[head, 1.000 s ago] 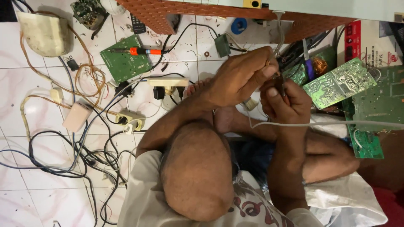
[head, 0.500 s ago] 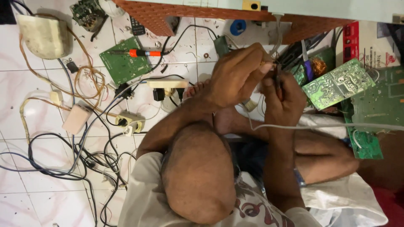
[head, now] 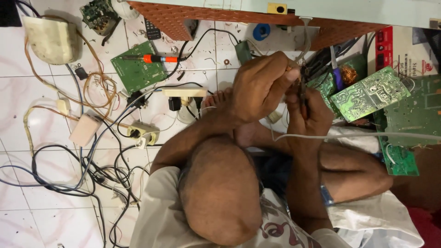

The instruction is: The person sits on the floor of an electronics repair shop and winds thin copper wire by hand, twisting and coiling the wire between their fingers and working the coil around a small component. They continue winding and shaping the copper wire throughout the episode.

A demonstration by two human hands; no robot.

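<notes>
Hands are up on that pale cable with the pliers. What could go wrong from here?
1. The left hand pinches the cable right beside the pliers in the right hand; a slip might nick the fingers.
2. Bare feet lie close to the plugged power strip and tangled wires: likely snag or shock hazard.

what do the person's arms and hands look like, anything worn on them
Both hands, left and right, are bare with no gloves. The forearms are uncovered. A blue band sits on the right arm, and short pale sleeves cover the shoulders.
</notes>
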